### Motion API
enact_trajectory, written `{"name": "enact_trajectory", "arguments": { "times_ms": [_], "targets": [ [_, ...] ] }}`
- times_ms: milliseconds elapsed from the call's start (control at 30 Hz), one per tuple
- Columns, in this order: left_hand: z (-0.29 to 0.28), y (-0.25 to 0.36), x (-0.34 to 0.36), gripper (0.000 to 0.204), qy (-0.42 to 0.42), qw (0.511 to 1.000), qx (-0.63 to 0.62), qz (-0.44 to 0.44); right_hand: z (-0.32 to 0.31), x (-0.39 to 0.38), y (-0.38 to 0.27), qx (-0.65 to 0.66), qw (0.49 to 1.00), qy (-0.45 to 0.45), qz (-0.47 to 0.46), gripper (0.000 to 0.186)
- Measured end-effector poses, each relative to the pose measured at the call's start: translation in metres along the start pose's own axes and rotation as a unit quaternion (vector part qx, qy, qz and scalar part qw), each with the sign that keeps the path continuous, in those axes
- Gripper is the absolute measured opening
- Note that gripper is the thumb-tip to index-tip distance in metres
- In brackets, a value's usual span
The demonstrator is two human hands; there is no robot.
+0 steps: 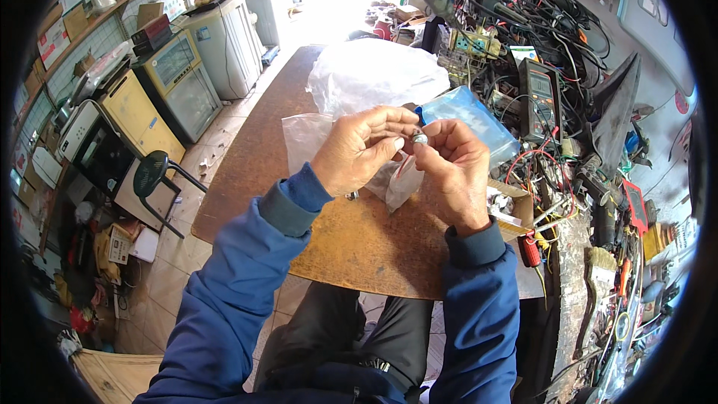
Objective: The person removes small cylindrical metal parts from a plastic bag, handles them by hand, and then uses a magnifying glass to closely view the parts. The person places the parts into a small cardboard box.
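Note:
Both my hands are raised over the worn wooden tabletop [336, 254], around a small roundish metal part [419, 137]. My right hand [456, 168] pinches the part between thumb and finger. My left hand [355, 150] has its fingers bent and pressed together beside it; what its fingertips hold is too small or hidden to name. A small clear bag with a red strip [400, 187] hangs just below the fingers. Another clear bag [299, 135] lies to the left, and a large white plastic bag [374, 71] lies behind my hands, near a blue plastic bag [479, 123].
A tangle of cables [538, 22], a multimeter [538, 97], an open box [512, 206] and a red-handled tool [529, 251] crowd the right side. Appliances [224, 45], shelves and a dark stool [157, 179] stand along the left.

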State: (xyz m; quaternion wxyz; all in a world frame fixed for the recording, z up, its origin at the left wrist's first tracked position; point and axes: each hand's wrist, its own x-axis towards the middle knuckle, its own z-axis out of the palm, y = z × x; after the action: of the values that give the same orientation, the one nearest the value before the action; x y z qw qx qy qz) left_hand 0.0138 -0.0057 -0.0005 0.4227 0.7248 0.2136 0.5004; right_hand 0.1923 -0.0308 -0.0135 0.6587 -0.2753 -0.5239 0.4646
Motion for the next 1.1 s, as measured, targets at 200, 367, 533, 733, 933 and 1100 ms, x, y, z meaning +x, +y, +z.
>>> {"name": "enact_trajectory", "arguments": {
  "times_ms": [200,367,533,733,933,1100],
  "targets": [
    [-0.002,-0.001,-0.003,0.03,0.027,0.994,0.094,-0.04,-0.005,0.003,-0.01,0.015,1.0,0.023,0.009,0.018],
    [0.001,0.005,-0.002,0.025,-0.055,0.976,0.115,-0.177,-0.005,0.002,-0.007,0.027,0.999,0.015,-0.009,0.019],
    [0.002,0.007,-0.003,0.022,-0.034,0.966,0.019,-0.256,-0.005,0.0,-0.01,-0.013,0.999,0.019,-0.028,0.019],
    [0.0,0.005,-0.002,0.025,-0.058,0.967,0.0,-0.248,0.001,-0.005,-0.015,-0.186,0.978,-0.011,-0.091,0.015],
    [0.002,0.005,-0.001,0.029,-0.043,0.962,-0.001,-0.271,0.001,-0.004,-0.014,-0.166,0.983,0.01,-0.082,0.015],
    [0.003,0.013,-0.004,0.031,-0.067,0.962,-0.023,-0.264,-0.001,0.001,-0.008,0.003,0.997,0.066,-0.038,0.014]
  ]
}}
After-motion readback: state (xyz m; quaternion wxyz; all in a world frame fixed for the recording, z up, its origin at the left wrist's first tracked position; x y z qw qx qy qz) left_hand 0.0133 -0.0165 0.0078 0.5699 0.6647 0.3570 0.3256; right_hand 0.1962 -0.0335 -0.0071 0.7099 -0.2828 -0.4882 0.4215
